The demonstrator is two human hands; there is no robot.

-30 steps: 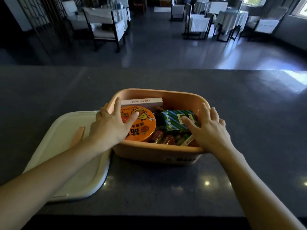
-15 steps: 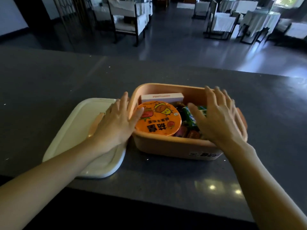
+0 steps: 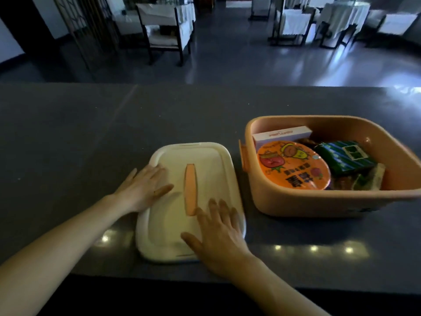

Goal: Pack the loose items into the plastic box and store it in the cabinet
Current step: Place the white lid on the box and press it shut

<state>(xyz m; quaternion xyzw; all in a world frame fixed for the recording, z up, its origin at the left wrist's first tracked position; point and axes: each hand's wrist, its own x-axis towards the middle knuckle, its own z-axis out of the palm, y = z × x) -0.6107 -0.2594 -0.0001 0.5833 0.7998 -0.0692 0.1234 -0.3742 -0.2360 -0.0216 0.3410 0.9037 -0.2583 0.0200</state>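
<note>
An orange plastic box point(image 3: 296, 206) stands on the dark counter at the right. Inside lie an orange round noodle cup point(image 3: 293, 166), a white-pink carton point(image 3: 281, 134), a green striped packet point(image 3: 344, 157) and several small snacks. Left of the box lies its cream lid point(image 3: 205, 160) with an orange handle point(image 3: 190, 189), flat on the counter. My left hand point(image 3: 143, 188) rests spread on the lid's left edge. My right hand point(image 3: 218, 233) lies spread on the lid's near right corner. Neither hand has closed around the lid.
The dark counter point(image 3: 91, 133) stretches left and far beyond the lid, with its front edge just below my wrists. Past it lies a dim dining room with chairs point(image 3: 166, 30) and white-clothed tables point(image 3: 341, 17).
Both hands left the box and moved left onto the lid. The view swung left, so the box now sits at the right.
</note>
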